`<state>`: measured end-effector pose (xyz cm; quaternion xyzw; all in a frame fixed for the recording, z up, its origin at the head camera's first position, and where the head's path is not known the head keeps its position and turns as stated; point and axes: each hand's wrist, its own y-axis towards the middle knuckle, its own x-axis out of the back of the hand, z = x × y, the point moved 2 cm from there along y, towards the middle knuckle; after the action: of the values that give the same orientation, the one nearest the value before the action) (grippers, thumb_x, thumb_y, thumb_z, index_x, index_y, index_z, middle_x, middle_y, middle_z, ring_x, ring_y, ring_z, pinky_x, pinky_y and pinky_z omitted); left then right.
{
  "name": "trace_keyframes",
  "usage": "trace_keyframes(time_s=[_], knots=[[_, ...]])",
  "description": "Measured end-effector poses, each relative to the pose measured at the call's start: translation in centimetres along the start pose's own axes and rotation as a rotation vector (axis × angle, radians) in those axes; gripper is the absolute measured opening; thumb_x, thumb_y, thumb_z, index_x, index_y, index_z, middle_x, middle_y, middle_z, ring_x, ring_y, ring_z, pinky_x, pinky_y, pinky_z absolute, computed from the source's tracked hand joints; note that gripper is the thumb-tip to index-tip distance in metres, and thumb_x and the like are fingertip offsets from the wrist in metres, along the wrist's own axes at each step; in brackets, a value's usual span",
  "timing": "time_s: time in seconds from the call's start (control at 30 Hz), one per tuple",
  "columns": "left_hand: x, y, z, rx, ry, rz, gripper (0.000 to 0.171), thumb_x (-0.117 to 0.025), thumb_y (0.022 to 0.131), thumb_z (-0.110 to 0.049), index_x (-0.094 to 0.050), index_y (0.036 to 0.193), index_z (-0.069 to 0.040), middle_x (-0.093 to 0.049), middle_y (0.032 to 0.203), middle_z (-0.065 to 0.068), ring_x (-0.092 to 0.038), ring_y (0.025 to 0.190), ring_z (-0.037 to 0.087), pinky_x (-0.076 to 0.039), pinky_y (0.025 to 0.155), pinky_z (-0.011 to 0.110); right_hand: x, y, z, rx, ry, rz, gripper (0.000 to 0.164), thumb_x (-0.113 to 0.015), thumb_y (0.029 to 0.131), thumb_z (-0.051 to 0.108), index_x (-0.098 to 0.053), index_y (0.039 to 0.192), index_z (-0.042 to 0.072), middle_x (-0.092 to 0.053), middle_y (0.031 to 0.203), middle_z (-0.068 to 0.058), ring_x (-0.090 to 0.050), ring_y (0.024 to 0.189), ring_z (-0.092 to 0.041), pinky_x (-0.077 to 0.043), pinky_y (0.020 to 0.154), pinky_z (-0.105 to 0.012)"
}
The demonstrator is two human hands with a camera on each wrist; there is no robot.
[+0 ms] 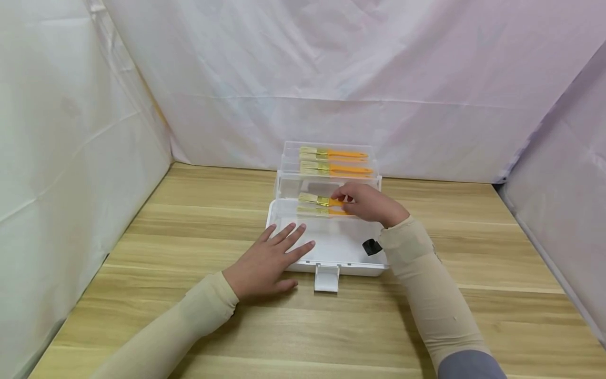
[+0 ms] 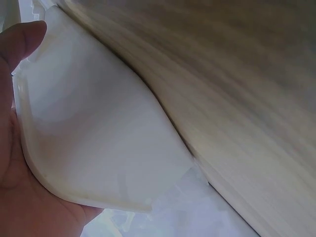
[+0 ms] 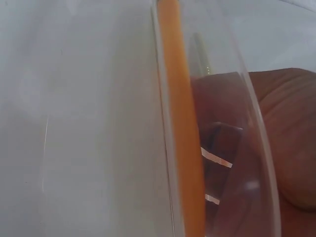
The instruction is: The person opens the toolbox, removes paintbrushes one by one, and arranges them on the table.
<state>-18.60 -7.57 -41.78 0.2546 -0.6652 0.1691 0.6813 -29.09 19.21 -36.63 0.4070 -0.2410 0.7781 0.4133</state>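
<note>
A white plastic box [image 1: 341, 239] stands opened, with clear trays stepped up behind it. My right hand [image 1: 366, 202] bends its fingers around the orange handle of a paintbrush [image 1: 323, 200] at the lower clear tray, thumb and fingertips pinching it. Just in front of that one lies another paintbrush [image 1: 314, 211]. The right wrist view shows an orange handle [image 3: 180, 118] by a clear tray wall, the hand partly behind it. With fingers spread straight, my left hand [image 1: 270, 260] rests on the box's front left edge; its thumb points toward the table.
Several orange-handled paintbrushes [image 1: 347, 170] lie in the upper clear trays [image 1: 290, 163]. A white latch [image 1: 326, 279] hangs from the box's front. Near my right wrist is a small black object [image 1: 371, 247]. White cloth [image 1: 331, 63] walls enclose the wooden table [image 1: 213, 205].
</note>
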Motion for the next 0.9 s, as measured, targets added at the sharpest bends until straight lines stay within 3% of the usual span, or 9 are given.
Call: trace_keyframes(time_s=[0.53, 0.9], knots=[[0.2, 0.0, -0.1, -0.005, 0.013, 0.0, 0.082, -0.065, 0.089, -0.055, -0.032, 0.157, -0.023, -0.019, 0.164, 0.013, -0.021, 0.149, 0.031, -0.02, 0.114, 0.059, 0.0, -0.4, -0.1, 0.1, -0.009, -0.032, 0.028, -0.058, 0.094, -0.002, -0.069, 0.118, 0.006, -0.065, 0.105, -0.004, -0.057, 0.093, -0.021, -0.049, 0.081, -0.039], [0.1, 0.0, 0.0, -0.004, 0.012, 0.007, 0.082, -0.064, 0.089, -0.055, -0.031, 0.157, -0.023, -0.017, 0.164, 0.012, -0.02, 0.149, 0.031, -0.019, 0.115, 0.059, 1.2, -1.5, 0.5, 0.122, 0.02, -0.061, 0.028, -0.059, 0.094, -0.003, -0.068, 0.118, 0.008, -0.066, 0.112, -0.003, -0.058, 0.099, -0.021, -0.049, 0.088, -0.042]])
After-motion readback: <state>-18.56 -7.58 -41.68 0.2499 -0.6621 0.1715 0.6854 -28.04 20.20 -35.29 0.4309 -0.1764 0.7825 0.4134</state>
